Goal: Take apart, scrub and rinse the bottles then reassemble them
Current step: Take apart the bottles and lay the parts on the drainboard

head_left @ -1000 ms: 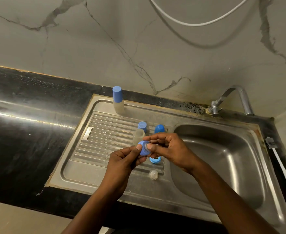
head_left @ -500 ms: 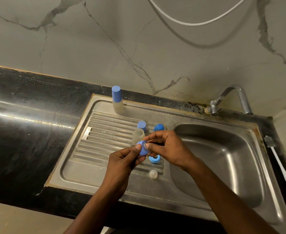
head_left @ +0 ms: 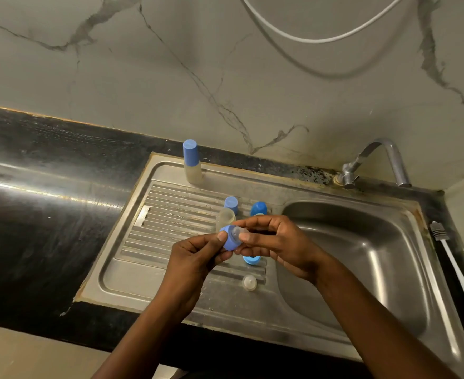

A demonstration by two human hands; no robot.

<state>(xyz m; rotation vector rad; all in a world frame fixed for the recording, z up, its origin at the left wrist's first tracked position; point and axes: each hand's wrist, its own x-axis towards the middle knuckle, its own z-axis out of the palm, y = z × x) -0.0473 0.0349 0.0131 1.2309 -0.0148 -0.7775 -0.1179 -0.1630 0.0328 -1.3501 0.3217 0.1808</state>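
Left hand (head_left: 195, 258) grips blue cap (head_left: 228, 243); right hand (head_left: 280, 243) pinches its clear insert (head_left: 237, 232). Disassembly step, probably; next: pull insert free squarely.

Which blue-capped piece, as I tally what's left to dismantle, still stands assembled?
The tall bottle at the drainboard's back edge; only its cap visibly tops a body.

The left forearm (head_left: 143, 332) is extended from the bottom centre and the right forearm (head_left: 376, 324) from the lower right, so that both are angled toward each other. A blue cap (head_left: 228, 243) is pinched by the left grip (head_left: 198, 258) between thumb and curled fingers. A clear insert (head_left: 237, 232) at the cap's mouth is pinched by the right grip (head_left: 277, 242), with the other fingers curled beneath.
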